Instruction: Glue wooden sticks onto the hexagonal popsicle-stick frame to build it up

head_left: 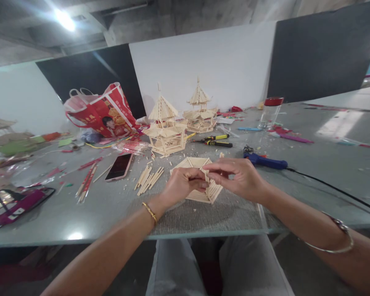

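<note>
Both hands meet over a flat hexagonal panel of wooden sticks [195, 164] lying on the grey table [111, 213]. My left hand [182, 185] is curled, its fingertips pinching a small wooden stick [206, 176]. My right hand [237, 174] pinches the same stick from the other side, fingers pressed together. A loose pile of wooden sticks [148, 179] lies just left of my left hand.
Two stick pagoda models [165, 127] [200, 110] stand behind. A phone [119, 166], red chopsticks [86, 183], a red bag [101, 111], pliers [217, 140], a blue glue gun [267, 162] with its cord, a jar [270, 112] and a magenta tool [17, 203] surround the panel.
</note>
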Motion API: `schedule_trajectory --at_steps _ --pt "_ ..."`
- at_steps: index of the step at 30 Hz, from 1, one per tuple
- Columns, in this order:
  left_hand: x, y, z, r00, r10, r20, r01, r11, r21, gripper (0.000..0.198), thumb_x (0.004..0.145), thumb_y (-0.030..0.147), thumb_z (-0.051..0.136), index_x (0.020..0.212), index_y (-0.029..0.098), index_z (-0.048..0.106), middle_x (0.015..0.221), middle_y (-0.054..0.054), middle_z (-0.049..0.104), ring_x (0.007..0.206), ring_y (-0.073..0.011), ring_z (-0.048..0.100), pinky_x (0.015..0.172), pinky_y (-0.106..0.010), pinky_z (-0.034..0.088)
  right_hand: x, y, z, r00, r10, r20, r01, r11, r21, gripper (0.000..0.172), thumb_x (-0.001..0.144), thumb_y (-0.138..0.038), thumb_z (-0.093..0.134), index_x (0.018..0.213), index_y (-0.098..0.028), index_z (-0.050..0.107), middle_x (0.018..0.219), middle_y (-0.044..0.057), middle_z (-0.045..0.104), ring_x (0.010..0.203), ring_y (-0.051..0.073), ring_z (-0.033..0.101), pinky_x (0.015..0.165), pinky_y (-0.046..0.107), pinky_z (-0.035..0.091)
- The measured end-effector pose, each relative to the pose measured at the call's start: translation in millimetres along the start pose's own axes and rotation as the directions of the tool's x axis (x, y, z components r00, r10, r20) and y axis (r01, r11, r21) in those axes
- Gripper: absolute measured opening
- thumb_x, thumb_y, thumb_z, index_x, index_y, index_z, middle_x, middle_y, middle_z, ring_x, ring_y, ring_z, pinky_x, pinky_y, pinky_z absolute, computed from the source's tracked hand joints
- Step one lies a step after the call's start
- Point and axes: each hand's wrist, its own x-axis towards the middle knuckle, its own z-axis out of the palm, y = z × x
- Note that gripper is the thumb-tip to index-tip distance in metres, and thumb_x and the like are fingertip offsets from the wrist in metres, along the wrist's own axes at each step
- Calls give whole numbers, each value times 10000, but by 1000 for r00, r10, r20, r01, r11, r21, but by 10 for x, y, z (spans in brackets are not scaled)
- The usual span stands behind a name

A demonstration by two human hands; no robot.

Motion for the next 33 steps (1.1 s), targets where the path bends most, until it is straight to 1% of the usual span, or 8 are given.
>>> schedule_trajectory --at_steps 4,8,10,15,21,26,30,33 --pt "10 -20 -6 1000 7 2 -7 1000 7 128 674 240 668 674 121 618 605 10 590 609 -106 600 635 -236 505 0 -3 -3 1000 1 6 -1 1000 3 178 790 -176 551 896 -199 693 695 2 683 483 59 513 463 184 421" --pt "13 -17 -50 998 58 14 -60 987 149 98 703 223 640 729 132 664 615 9 604 601 -91 564 604 -208 454 1 -11 -10 1000 6 13 -6 1000 2 171 790 -181 558 897 -205 690 709 1 683 479 57 512 464 184 424" --pt "3 14 -86 998 69 8 -69 980 188 121 698 231 648 769 139 683 633 7 621 595 -85 549 589 -199 434 -1 -13 -11 1000 7 18 -7 1000 4 170 789 -175 562 898 -200 690 707 2 680 480 57 514 464 181 422" --pt "-35 80 -152 996 39 -78 -29 993 115 210 683 280 660 840 144 689 746 -28 668 624 -96 572 589 -210 466 -6 -3 -1 1000 -9 11 9 1000 14 172 790 -157 566 908 -169 690 666 8 669 477 60 514 460 181 414" --pt "-39 38 -92 1000 15 -9 -12 964 265 200 724 324 614 803 164 705 649 -8 637 560 -96 553 566 -216 474 -7 -9 5 999 -43 -12 42 999 -31 166 793 -156 572 908 -159 691 672 17 676 485 68 532 470 189 425" --pt "-21 49 -65 1000 -16 0 15 971 240 204 715 329 608 742 144 690 609 -6 601 537 -97 541 514 -208 470 -16 -2 6 999 -48 -9 48 998 -38 170 813 -186 559 924 -197 686 700 9 682 500 71 536 477 191 433" --pt "-13 49 -41 1000 -17 12 14 976 218 200 704 324 613 717 135 678 578 3 578 506 -83 514 491 -200 457 -20 14 7 998 -66 -4 66 997 -43 169 815 -183 559 928 -181 684 685 10 670 494 67 524 475 189 421" --pt "-20 69 -27 999 -40 10 37 974 225 207 702 330 616 739 137 681 580 8 580 493 -74 506 477 -190 441 -20 18 7 996 -84 -12 83 995 -58 163 808 -170 568 921 -161 686 661 10 659 485 65 513 478 189 415"
